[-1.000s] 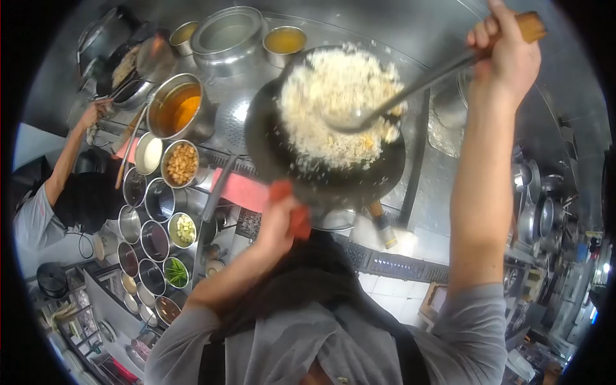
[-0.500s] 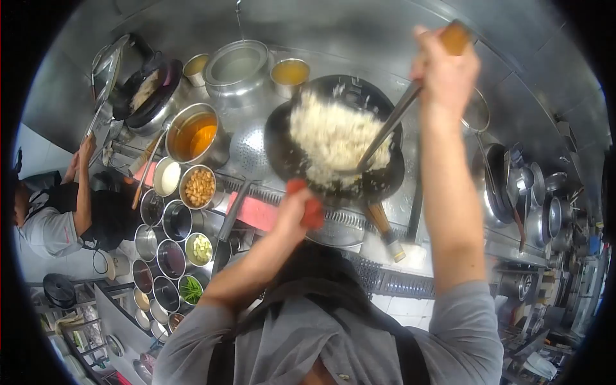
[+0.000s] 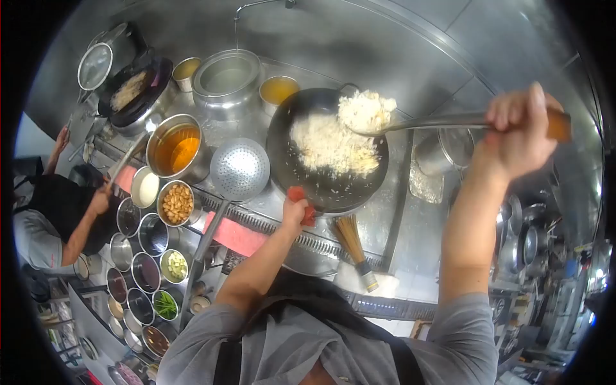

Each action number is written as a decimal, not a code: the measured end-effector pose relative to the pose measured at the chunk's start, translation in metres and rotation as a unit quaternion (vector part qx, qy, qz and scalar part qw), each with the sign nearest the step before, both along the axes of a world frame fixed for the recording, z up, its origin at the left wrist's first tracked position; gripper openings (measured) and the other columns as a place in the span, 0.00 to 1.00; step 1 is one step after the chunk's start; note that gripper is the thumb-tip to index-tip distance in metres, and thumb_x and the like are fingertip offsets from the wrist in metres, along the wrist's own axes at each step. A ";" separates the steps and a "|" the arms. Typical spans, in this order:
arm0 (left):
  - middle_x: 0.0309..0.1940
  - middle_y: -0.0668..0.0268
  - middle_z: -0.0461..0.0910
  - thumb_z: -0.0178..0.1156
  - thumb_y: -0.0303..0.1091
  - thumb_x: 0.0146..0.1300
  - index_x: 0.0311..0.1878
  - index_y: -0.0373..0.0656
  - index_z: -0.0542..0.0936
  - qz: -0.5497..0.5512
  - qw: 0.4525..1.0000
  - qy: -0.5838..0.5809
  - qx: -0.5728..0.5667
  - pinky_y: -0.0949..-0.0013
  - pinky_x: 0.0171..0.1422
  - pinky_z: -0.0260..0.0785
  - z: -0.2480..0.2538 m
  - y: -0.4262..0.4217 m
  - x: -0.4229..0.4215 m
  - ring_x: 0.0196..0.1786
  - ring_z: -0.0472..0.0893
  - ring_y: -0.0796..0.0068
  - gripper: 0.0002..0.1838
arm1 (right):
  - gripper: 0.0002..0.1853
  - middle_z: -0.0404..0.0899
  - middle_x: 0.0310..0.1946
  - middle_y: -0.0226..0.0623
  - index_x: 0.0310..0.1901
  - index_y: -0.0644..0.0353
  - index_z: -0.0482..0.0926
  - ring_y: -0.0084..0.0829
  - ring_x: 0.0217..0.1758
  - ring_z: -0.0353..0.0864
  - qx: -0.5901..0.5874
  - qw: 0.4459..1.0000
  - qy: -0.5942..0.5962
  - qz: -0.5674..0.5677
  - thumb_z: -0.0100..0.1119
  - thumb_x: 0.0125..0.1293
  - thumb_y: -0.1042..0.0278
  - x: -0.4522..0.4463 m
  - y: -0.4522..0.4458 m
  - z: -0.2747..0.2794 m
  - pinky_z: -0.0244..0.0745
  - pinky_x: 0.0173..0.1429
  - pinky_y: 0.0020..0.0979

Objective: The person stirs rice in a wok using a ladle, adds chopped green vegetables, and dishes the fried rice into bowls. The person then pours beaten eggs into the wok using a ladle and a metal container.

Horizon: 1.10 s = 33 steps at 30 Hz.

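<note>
My right hand is closed around the wood-tipped handle of a long metal ladle. A heaped mound of rice sits in the ladle's bowl, above the far right side of a black wok. More fried rice, flecked with yellow bits and slightly blurred, lies inside the wok. At the wok's near edge, my left hand grips a folded red cloth against the rim; whatever the cloth covers is hidden.
Left of the wok lies a perforated strainer. Nearby stand a pot of orange liquid, a lidless steel pot and several ingredient tins. A bamboo brush rests in front. At far left, a co-worker's hand holds a utensil by another wok.
My right hand has moved right and down, lifting the ladle out of the wok with rice in it. The wok has settled left and lower. The co-worker's arms have shifted.
</note>
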State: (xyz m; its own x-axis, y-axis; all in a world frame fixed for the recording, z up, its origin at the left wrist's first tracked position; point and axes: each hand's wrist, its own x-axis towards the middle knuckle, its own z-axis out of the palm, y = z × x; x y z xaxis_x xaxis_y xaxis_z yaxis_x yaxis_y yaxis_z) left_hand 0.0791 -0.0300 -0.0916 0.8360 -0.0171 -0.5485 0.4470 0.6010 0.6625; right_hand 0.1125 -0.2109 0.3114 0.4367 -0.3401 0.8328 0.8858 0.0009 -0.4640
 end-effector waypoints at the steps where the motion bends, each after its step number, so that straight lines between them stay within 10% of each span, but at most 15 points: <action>1: 0.27 0.62 0.75 0.48 0.19 0.51 0.49 0.44 0.70 -0.013 0.999 -0.016 0.033 0.63 0.20 0.69 -0.007 -0.003 0.008 0.23 0.76 0.68 0.19 | 0.09 0.63 0.12 0.32 0.29 0.62 0.69 0.23 0.10 0.60 -0.011 0.999 -0.009 0.032 0.61 0.59 0.74 0.005 -0.006 0.000 0.61 0.15 0.27; 3: 0.28 0.61 0.75 0.47 0.19 0.51 0.50 0.44 0.69 -0.022 0.999 -0.030 0.025 0.63 0.21 0.70 -0.025 -0.004 0.010 0.24 0.76 0.68 0.21 | 0.09 0.64 0.11 0.31 0.28 0.62 0.69 0.23 0.10 0.62 -0.022 0.998 0.018 0.060 0.61 0.59 0.74 0.034 -0.019 -0.031 0.61 0.15 0.27; 5: 0.30 0.61 0.75 0.47 0.18 0.50 0.52 0.43 0.68 -0.034 0.998 -0.040 0.022 0.63 0.23 0.70 -0.035 -0.006 0.015 0.25 0.77 0.68 0.23 | 0.09 0.64 0.11 0.30 0.26 0.60 0.69 0.23 0.11 0.66 0.022 0.969 0.203 -0.140 0.59 0.58 0.77 0.078 -0.005 -0.101 0.63 0.17 0.26; 7: 0.31 0.62 0.75 0.47 0.17 0.50 0.53 0.42 0.68 -0.026 0.998 -0.052 0.025 0.65 0.27 0.71 -0.037 -0.006 0.014 0.26 0.77 0.68 0.24 | 0.09 0.64 0.11 0.30 0.26 0.60 0.67 0.22 0.10 0.63 0.088 0.972 0.214 -0.030 0.59 0.58 0.79 0.116 -0.004 -0.174 0.62 0.16 0.26; 15: 0.36 0.65 0.75 0.50 0.18 0.51 0.55 0.40 0.68 -0.041 0.997 0.011 0.067 0.69 0.34 0.72 -0.017 -0.001 0.012 0.33 0.77 0.72 0.24 | 0.09 0.65 0.11 0.27 0.25 0.58 0.70 0.20 0.09 0.61 0.006 0.967 0.252 -0.042 0.62 0.58 0.75 0.119 -0.019 -0.066 0.57 0.16 0.24; 21: 0.37 0.64 0.75 0.51 0.18 0.51 0.57 0.40 0.68 -0.051 0.996 0.018 0.071 0.69 0.35 0.72 -0.027 -0.001 0.019 0.34 0.78 0.72 0.26 | 0.09 0.73 0.16 0.32 0.28 0.62 0.72 0.21 0.18 0.73 0.023 0.979 0.200 -0.014 0.66 0.55 0.77 0.114 -0.014 -0.195 0.66 0.21 0.23; 28: 0.37 0.64 0.74 0.51 0.19 0.51 0.58 0.40 0.67 -0.062 0.993 0.027 0.101 0.69 0.36 0.72 -0.007 0.001 0.015 0.34 0.77 0.72 0.26 | 0.07 0.70 0.13 0.33 0.27 0.62 0.72 0.22 0.12 0.67 -0.020 0.989 0.116 0.088 0.62 0.56 0.79 0.097 0.003 -0.085 0.59 0.16 0.25; 33: 0.37 0.64 0.74 0.51 0.19 0.51 0.58 0.40 0.67 -0.057 0.993 0.035 0.099 0.69 0.36 0.72 -0.010 0.000 0.015 0.34 0.77 0.71 0.27 | 0.10 0.71 0.16 0.28 0.24 0.60 0.71 0.20 0.16 0.70 0.004 0.969 0.239 0.069 0.64 0.56 0.77 0.136 0.014 -0.177 0.63 0.21 0.22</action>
State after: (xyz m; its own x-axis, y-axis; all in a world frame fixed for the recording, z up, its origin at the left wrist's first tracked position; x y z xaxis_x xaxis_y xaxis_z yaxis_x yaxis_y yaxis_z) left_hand 0.0946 -0.0300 -0.1013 0.7943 0.0042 -0.6075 0.5544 0.4041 0.7276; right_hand 0.2481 -0.1973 0.1346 0.8129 -0.2564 0.5230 0.5618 0.1086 -0.8201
